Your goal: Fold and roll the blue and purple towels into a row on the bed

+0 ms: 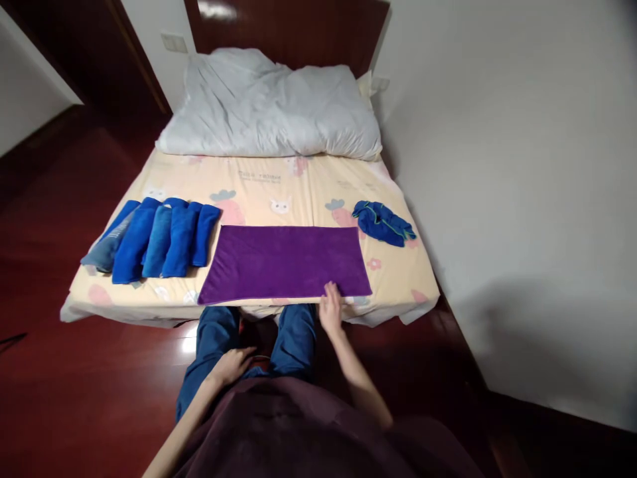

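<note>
A purple towel (pixel 288 262) lies spread flat near the front edge of the bed, its near edge facing me. My right hand (pixel 330 311) is at that near edge, right of the middle, with its fingertips over the cloth and the fingers loosely extended. Down by my lap, my left hand (pixel 233 365) rests against my blue trousers, fingers stretched out and holding nothing. Left of the towel, several rolled blue towels (pixel 182 242) lie side by side. A crumpled dark blue cloth with light green edging (pixel 383 224) sits to the right.
The bed (pixel 279 182) has a pale yellow sheet with carrot and rabbit prints. A folded grey-white quilt (pixel 269 109) lies across its head, before a dark wooden headboard (pixel 293 30). A white wall (pixel 517 166) runs along the right; reddish wood floor (pixel 60 372) shows at left.
</note>
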Motion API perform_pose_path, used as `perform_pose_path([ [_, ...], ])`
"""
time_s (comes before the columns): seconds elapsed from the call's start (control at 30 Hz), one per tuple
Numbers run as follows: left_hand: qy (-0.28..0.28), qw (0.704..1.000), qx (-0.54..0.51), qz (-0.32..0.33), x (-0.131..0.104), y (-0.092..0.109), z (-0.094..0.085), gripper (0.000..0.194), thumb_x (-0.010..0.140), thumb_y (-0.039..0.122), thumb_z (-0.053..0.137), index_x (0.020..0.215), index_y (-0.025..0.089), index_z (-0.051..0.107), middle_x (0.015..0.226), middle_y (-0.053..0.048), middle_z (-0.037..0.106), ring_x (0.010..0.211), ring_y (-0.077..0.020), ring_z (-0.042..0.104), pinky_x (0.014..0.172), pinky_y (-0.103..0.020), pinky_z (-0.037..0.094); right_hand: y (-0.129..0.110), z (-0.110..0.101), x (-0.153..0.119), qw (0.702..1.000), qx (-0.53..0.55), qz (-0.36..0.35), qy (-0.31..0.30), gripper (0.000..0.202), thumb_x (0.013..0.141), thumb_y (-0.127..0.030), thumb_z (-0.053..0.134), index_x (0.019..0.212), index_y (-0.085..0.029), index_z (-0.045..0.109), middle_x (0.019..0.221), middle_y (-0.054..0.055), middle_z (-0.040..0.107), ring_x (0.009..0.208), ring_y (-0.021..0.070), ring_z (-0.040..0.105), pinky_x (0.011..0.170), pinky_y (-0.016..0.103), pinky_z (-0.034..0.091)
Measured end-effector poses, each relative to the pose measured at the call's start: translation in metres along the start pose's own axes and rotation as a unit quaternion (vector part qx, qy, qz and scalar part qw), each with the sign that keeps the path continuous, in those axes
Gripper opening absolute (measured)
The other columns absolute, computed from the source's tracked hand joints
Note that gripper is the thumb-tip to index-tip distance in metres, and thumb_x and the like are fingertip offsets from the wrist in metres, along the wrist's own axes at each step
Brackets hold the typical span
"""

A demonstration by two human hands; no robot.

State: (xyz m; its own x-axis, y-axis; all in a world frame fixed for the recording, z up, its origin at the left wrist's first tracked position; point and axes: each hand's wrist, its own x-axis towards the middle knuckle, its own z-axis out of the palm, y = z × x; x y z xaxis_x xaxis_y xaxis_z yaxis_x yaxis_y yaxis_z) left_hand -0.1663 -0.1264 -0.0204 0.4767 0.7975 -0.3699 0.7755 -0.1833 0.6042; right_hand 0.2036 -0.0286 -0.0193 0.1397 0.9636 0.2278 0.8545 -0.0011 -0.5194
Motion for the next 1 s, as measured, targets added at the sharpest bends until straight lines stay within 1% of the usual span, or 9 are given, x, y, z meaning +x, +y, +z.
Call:
perform_pose_path([
  [0.13, 0.066, 0.997, -0.012, -0.035, 0.019, 0.002, -0.026, 0.048, 0.099, 0.038, 0.035, 0.126, 0.019, 0.070, 0.128, -0.014, 0.071, 0.119, -0.0300, 0.067, 0.105, -0.042, 0.050, -0.048, 0.044, -0.130, 0.991, 0.131, -0.008, 0.005, 0.039, 0.103, -0.029, 0.041, 0.127, -0.023, 0.071, 0.142, 0.012, 0.064, 0.138, 0.0270, 0.053, 0.112, 0.046, 0.045],
  [0.23, 0.134, 0.989, -0.021, -0.052, 0.024, -0.008, -0.033, 0.043, 0.095, 0.038, 0.041, 0.118, 0.018, 0.071, 0.121, -0.016, 0.073, 0.116, -0.0332, 0.067, 0.106, -0.047, 0.049, -0.054, 0.042, -0.159, 0.983, 0.180, 0.030, 0.023, 0.036, 0.101, -0.026, 0.044, 0.118, -0.021, 0.075, 0.131, 0.012, 0.070, 0.129, 0.0257, 0.060, 0.108, 0.044, 0.047],
  [0.37, 0.229, 0.954, -0.164, -0.102, 0.020, -0.030, -0.031, 0.040, 0.086, 0.040, 0.053, 0.116, 0.019, 0.068, 0.118, -0.014, 0.074, 0.113, -0.0313, 0.069, 0.105, -0.044, 0.051, -0.054, 0.021, -0.138, 0.980, 0.191, 0.053, -0.002, 0.032, 0.097, -0.024, 0.048, 0.108, -0.022, 0.078, 0.121, 0.011, 0.074, 0.115, 0.0250, 0.063, 0.103, 0.042, 0.047],
  [0.53, 0.326, 0.816, -0.450, -0.161, 0.020, -0.047, -0.027, 0.051, 0.077, 0.050, 0.072, 0.117, 0.019, 0.065, 0.107, -0.012, 0.076, 0.098, -0.0271, 0.073, 0.098, -0.042, 0.055, -0.067, 0.032, -0.095, 0.951, 0.270, 0.148, -0.027, 0.024, 0.088, -0.029, 0.059, 0.096, -0.020, 0.080, 0.098, 0.010, 0.077, 0.095, 0.0245, 0.066, 0.094, 0.038, 0.048],
  [0.63, 0.333, 0.738, -0.564, -0.165, 0.021, -0.051, -0.027, 0.048, 0.073, 0.044, 0.080, 0.110, 0.016, 0.068, 0.101, -0.012, 0.076, 0.091, -0.0230, 0.073, 0.094, -0.038, 0.057, -0.076, 0.050, -0.070, 0.869, 0.436, 0.230, -0.037, 0.028, 0.084, -0.041, 0.066, 0.095, -0.019, 0.078, 0.083, 0.007, 0.076, 0.077, 0.0200, 0.065, 0.076, 0.031, 0.050],
  [0.73, 0.337, 0.671, -0.636, -0.179, 0.026, -0.052, -0.037, 0.034, 0.077, 0.031, 0.079, 0.106, 0.015, 0.069, 0.099, -0.011, 0.075, 0.086, -0.0191, 0.072, 0.087, -0.035, 0.059, -0.082, 0.065, -0.054, 0.749, 0.582, 0.314, -0.041, 0.037, 0.075, -0.049, 0.076, 0.093, -0.017, 0.076, 0.083, 0.007, 0.076, 0.064, 0.0146, 0.060, 0.059, 0.025, 0.043],
  [0.83, 0.350, 0.609, -0.680, -0.212, 0.034, -0.049, -0.053, 0.017, 0.085, 0.023, 0.070, 0.101, 0.016, 0.067, 0.100, -0.010, 0.073, 0.081, -0.0161, 0.070, 0.081, -0.034, 0.060, -0.085, 0.072, -0.049, 0.644, 0.675, 0.357, -0.045, 0.039, 0.069, -0.044, 0.082, 0.097, -0.018, 0.074, 0.090, 0.007, 0.076, 0.065, 0.0124, 0.060, 0.058, 0.023, 0.041],
  [0.9, 0.363, 0.593, -0.684, -0.220, 0.042, -0.045, -0.063, 0.011, 0.089, 0.022, 0.066, 0.098, 0.017, 0.066, 0.101, -0.009, 0.071, 0.081, -0.0148, 0.069, 0.081, -0.035, 0.060, -0.085, 0.074, -0.049, 0.614, 0.701, 0.361, -0.036, 0.041, 0.068, -0.041, 0.083, 0.101, -0.020, 0.073, 0.094, 0.007, 0.076, 0.069, 0.0127, 0.063, 0.061, 0.023, 0.044],
  [1.0, 0.382, 0.590, -0.676, -0.222, 0.054, -0.042, -0.071, 0.014, 0.090, 0.028, 0.067, 0.098, 0.017, 0.065, 0.100, -0.008, 0.069, 0.083, -0.0145, 0.067, 0.085, -0.035, 0.058, -0.087, 0.072, -0.045, 0.609, 0.700, 0.373, -0.024, 0.036, 0.068, -0.039, 0.084, 0.097, -0.020, 0.072, 0.092, 0.005, 0.076, 0.071, 0.0126, 0.064, 0.063, 0.023, 0.046],
])
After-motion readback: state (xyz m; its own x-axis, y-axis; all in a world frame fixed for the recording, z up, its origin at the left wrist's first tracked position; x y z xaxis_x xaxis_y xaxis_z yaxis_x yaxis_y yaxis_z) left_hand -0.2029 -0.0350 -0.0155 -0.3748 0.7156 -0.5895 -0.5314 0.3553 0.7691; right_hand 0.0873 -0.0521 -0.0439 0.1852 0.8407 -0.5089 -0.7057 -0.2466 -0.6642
